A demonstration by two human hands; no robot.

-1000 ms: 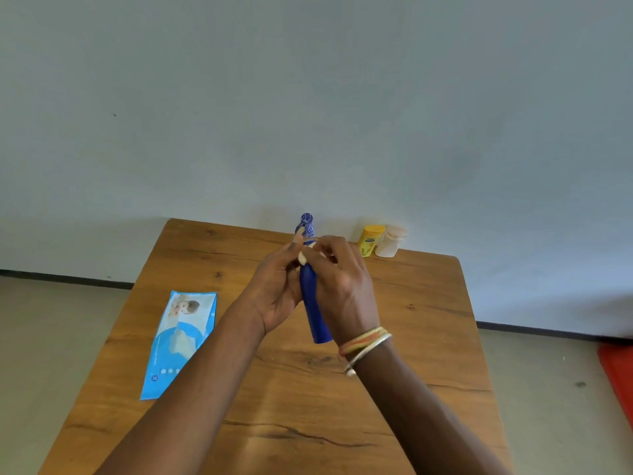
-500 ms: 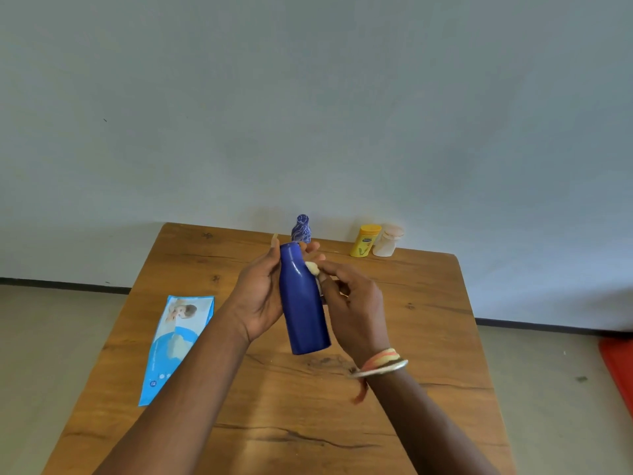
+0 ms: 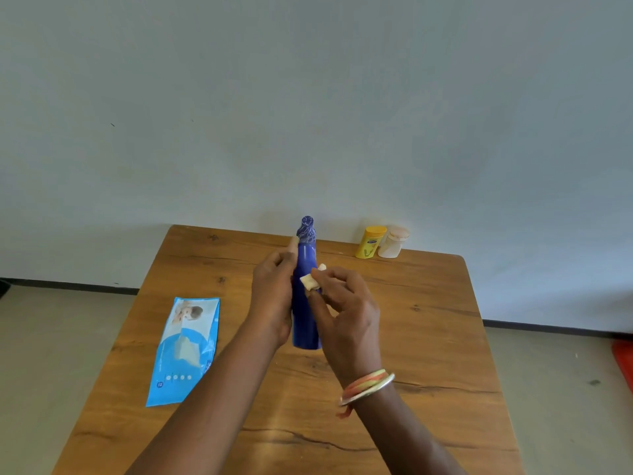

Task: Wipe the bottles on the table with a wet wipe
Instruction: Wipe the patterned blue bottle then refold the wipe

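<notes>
The left hand (image 3: 274, 296) holds the blue bottle (image 3: 306, 313) mid-frame; the right hand (image 3: 346, 320) pinches a wet wipe (image 3: 310, 282) against it.

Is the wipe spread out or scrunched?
Scrunched: the wet wipe is a small wad pinched by the right hand against the blue bottle.

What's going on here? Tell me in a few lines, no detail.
A person is wiping bottles at a wooden table. The left hand grips a blue bottle, roughly upright, while the right hand pinches a small folded wipe against its upper side. A patterned bottle, a yellow bottle and a pale jar stand at the far edge. The pack of wipes lies flat on the left.
</notes>
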